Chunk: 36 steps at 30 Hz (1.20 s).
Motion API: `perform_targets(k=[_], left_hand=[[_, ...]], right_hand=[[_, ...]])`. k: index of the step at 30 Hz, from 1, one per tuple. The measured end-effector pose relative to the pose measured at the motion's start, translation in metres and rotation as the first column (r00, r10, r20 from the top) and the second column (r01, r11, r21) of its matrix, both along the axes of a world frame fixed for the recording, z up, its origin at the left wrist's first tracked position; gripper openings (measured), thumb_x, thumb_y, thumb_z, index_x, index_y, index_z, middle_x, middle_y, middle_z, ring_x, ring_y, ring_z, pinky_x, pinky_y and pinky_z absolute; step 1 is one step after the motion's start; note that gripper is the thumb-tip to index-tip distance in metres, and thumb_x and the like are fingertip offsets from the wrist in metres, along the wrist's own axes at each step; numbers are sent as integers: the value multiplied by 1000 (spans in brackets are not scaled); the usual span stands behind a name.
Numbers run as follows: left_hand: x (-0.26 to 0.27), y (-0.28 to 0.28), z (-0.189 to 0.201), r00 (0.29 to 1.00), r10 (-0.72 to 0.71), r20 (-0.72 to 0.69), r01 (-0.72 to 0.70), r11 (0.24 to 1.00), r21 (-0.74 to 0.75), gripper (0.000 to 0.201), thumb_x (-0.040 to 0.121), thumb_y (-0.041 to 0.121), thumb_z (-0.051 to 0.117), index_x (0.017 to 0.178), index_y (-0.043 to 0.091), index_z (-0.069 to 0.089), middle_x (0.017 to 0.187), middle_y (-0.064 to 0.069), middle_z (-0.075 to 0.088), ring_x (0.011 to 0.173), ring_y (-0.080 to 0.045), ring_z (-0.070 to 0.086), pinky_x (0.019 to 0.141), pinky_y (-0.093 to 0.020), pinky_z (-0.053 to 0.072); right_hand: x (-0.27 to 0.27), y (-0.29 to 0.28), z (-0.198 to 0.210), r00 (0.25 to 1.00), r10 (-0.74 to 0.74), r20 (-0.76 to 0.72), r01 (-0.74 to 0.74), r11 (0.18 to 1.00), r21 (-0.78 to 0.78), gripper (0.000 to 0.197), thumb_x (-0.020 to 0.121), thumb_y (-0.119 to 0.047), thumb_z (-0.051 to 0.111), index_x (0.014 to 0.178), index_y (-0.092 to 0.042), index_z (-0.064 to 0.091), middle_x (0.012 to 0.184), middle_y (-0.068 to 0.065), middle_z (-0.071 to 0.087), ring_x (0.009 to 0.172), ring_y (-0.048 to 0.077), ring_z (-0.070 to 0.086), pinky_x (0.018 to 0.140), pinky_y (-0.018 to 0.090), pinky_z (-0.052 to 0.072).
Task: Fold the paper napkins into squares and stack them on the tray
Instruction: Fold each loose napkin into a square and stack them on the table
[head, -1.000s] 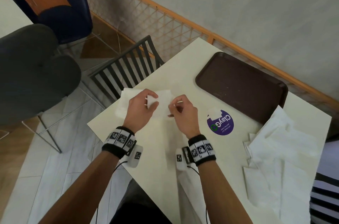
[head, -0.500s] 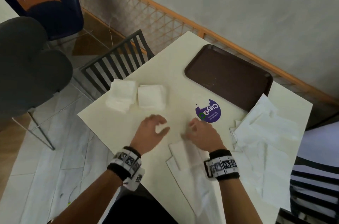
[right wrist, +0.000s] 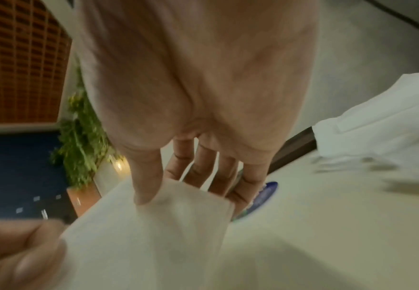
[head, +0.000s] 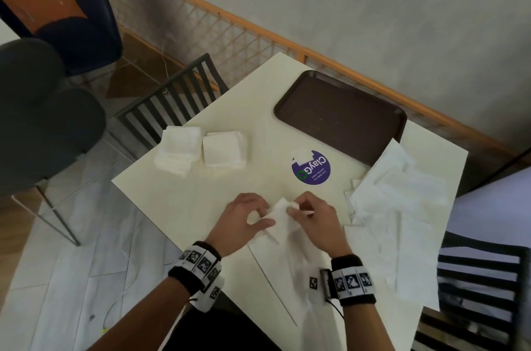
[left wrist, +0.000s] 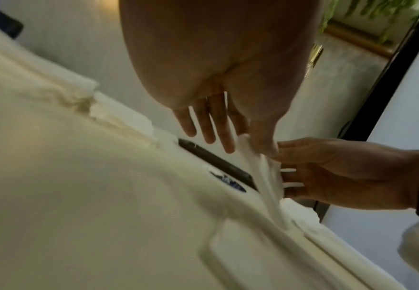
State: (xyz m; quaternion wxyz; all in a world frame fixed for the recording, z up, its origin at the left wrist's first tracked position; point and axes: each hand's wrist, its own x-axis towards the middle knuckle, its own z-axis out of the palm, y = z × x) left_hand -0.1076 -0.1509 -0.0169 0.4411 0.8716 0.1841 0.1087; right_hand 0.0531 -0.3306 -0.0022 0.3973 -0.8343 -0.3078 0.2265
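Note:
A white paper napkin [head: 283, 223] lies unfolded near the table's front edge, its far end lifted. My left hand [head: 253, 214] pinches that end between thumb and finger, and the left wrist view shows the napkin [left wrist: 265, 172] stretched off the table. My right hand [head: 301, 208] pinches the same end from the right, its thumb on the napkin [right wrist: 159, 225] in the right wrist view. Two folded napkin squares [head: 178, 149] [head: 224, 148] sit side by side at the table's far left. The dark brown tray [head: 344, 118] stands bare at the back.
A loose heap of unfolded napkins [head: 402, 198] covers the table's right side. A round purple sticker [head: 311, 168] lies between the tray and my hands. A dark slatted chair [head: 172, 103] stands behind the table's left, another [head: 482, 293] at the right.
My hands left the folded square at the far left and drew back to the front. They have taken hold of a fresh napkin and lifted its far end.

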Motion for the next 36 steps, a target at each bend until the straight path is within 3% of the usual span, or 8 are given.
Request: perform_targets(k=[7, 11, 16, 22, 26, 29, 31, 36], left_hand=[[7, 16, 78, 982, -114, 151, 114, 993, 10, 16, 92, 38, 84, 85, 26, 77, 143, 22, 61, 151, -7, 43, 123, -34, 36], [10, 14, 117, 956, 6, 293, 9, 999, -48, 15, 92, 31, 84, 85, 19, 78, 127, 13, 64, 134, -21, 58, 115, -33, 43], [10, 23, 140, 933, 119, 338, -106, 993, -57, 17, 92, 39, 80, 93, 22, 76, 108, 10, 61, 113, -22, 58, 101, -30, 49], [10, 34, 151, 916, 269, 297, -211, 954, -214, 12, 99, 27, 77, 100, 20, 67, 87, 8, 78, 94, -13, 75, 92, -29, 57], [8, 40, 151, 917, 270, 294, -190, 943, -272, 14, 96, 21, 80, 106, 25, 70, 84, 7, 77, 80, -9, 71, 81, -21, 55], [4, 47, 152, 927, 218, 305, -137, 954, -266, 24, 99, 27, 79, 105, 4, 74, 97, -15, 75, 89, -34, 71, 86, -49, 61], [1, 50, 155, 918, 198, 343, -117, 963, -242, 19, 100, 18, 78, 105, -1, 77, 99, -14, 76, 94, -39, 71, 87, -58, 59], [-3, 57, 173, 906, 107, 408, -62, 990, -124, 27, 97, -9, 70, 104, 12, 85, 102, 2, 82, 94, -26, 78, 83, -47, 64]], right_hand=[[13, 21, 93, 991, -118, -66, 133, 935, 328, 13, 107, -31, 72, 100, -27, 84, 109, -15, 82, 106, 10, 74, 96, 35, 57], [8, 30, 104, 973, -124, -194, 191, 906, 379, 45, 111, -58, 49, 118, -28, 81, 119, -9, 79, 111, 16, 72, 95, 40, 57], [-7, 36, 104, 903, -5, -429, 194, 897, 398, 77, 105, -79, 34, 120, -22, 82, 130, -5, 78, 129, 16, 68, 121, 45, 46], [-17, 51, 119, 783, 61, -618, 140, 952, 271, 97, 90, -89, 36, 118, -9, 82, 115, 10, 83, 113, 23, 77, 110, 41, 55], [-22, 64, 125, 770, 173, -614, 208, 842, 498, 51, 100, -55, 68, 112, -6, 80, 113, 16, 79, 104, 26, 72, 96, 42, 56], [-18, 68, 127, 757, 264, -597, 263, 714, 649, 31, 99, -15, 73, 127, -2, 72, 133, 25, 73, 118, 34, 71, 100, 46, 58], [-13, 71, 126, 765, 267, -587, 278, 684, 674, 25, 96, -7, 74, 121, -3, 73, 128, 22, 75, 116, 34, 71, 100, 46, 58], [-7, 76, 122, 859, 254, -445, 161, 692, 704, 18, 90, 2, 70, 102, -11, 74, 101, 8, 70, 93, 26, 64, 74, 33, 53]])
